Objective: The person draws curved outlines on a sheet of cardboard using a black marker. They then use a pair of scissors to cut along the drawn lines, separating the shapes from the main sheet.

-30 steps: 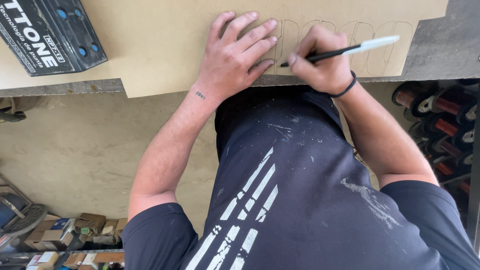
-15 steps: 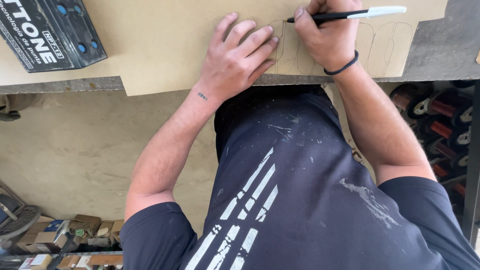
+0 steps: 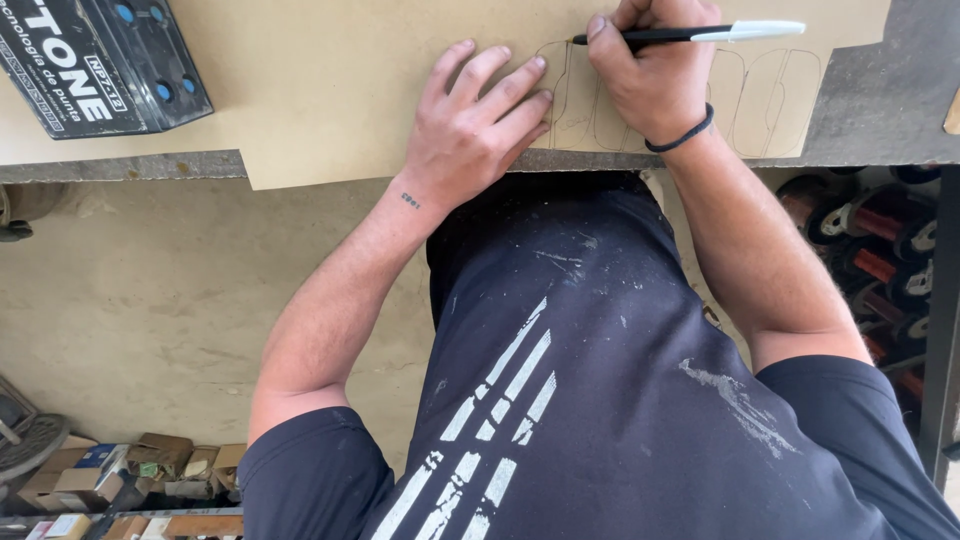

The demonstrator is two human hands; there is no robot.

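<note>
A tan sheet of thin board (image 3: 330, 90) lies on a grey workbench (image 3: 880, 120), overhanging its front edge. My left hand (image 3: 475, 130) presses flat on the sheet, fingers spread, near that edge. My right hand (image 3: 655, 75) grips a black marker with a white cap end (image 3: 700, 34). The marker lies nearly level and its tip touches the sheet just right of my left fingertips. Thin outlined shapes (image 3: 770, 100) are drawn on the sheet to the right of and under my right hand. A dark band circles my right wrist.
A black box-shaped battery with blue caps (image 3: 95, 65) rests on the sheet at the far left. Red-and-black spools (image 3: 880, 240) are stored under the bench at the right. Small cardboard boxes (image 3: 150, 465) sit on the floor at lower left.
My right hand has moved up the sheet with the marker, away from the bench's front edge. My left hand has stayed pressed in the same place.
</note>
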